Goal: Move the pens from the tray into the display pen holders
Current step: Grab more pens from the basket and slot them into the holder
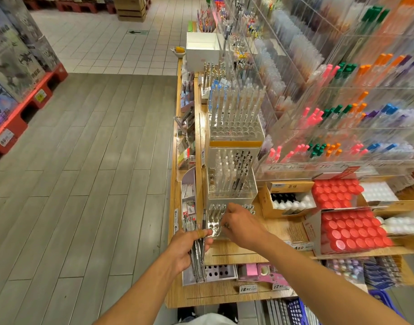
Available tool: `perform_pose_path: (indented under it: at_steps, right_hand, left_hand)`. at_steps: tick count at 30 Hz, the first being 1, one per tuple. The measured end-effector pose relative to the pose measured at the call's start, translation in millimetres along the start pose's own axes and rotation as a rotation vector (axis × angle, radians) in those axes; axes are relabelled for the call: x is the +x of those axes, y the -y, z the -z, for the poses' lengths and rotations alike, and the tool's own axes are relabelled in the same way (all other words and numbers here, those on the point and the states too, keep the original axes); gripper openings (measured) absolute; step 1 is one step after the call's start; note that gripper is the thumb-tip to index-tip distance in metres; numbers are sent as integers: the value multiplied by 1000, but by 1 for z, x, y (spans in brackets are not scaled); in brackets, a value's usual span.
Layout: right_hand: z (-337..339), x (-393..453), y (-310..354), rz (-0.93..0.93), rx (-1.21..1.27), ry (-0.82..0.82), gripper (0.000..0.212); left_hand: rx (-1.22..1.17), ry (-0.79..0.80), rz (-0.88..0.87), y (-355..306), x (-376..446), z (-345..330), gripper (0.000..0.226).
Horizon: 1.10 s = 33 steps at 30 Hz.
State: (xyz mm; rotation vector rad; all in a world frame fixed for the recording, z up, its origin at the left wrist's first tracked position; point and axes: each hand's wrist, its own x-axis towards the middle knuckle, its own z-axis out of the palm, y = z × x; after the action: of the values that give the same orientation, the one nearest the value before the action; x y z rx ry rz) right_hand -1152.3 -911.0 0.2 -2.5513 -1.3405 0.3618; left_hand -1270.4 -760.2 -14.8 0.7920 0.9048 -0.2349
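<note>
Head cam, looking down a stationery aisle in a shop. Low in the frame, a bit left of centre, the left hand (189, 247) is wrapped around a bundle of pens (197, 252), dark and clear barrels fanned out, with tips sticking up above the fist and tails hanging below it. Just right of that, the right hand (236, 225) reaches in over the nearest clear pen holder (213, 227), fingers curled down at the holder's top. It looks like it's pinching something small and dark there, but the blur is too much to say whether it's really holding a pen.

That holder sits on the wooden table (236, 254) and has a grid of round holes, a few clear pens already standing in its back row. Right behind it, toward the middle of the frame, is a taller acrylic holder (231, 184) with black and clear pens upright, and behind that another acrylic rack (236, 123) full of clear-barrelled pens.

Right side of the frame: boxes of red-capped bottles (351, 231) and a cardboard box with black and white caps (288, 200). Upper right is a blurry wall of coloured pens (342, 113) in acrylic bins. Left half is grey plank floor (84, 160). No tray can be made out for sure.
</note>
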Motion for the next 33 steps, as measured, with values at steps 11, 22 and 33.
perform_pose_path:
  at_steps: [11, 22, 33]
  right_hand:
    - [26, 22, 15, -483, 860, 39, 29]
    - [55, 27, 0, -331, 752, -120, 6]
    - [23, 24, -6, -100, 329, -130, 13]
  left_hand:
    - [10, 195, -68, -5, -5, -7, 54]
    - [-46, -138, 53, -2, 8, 5, 15]
    - [-101, -125, 65, -2, 14, 5, 11]
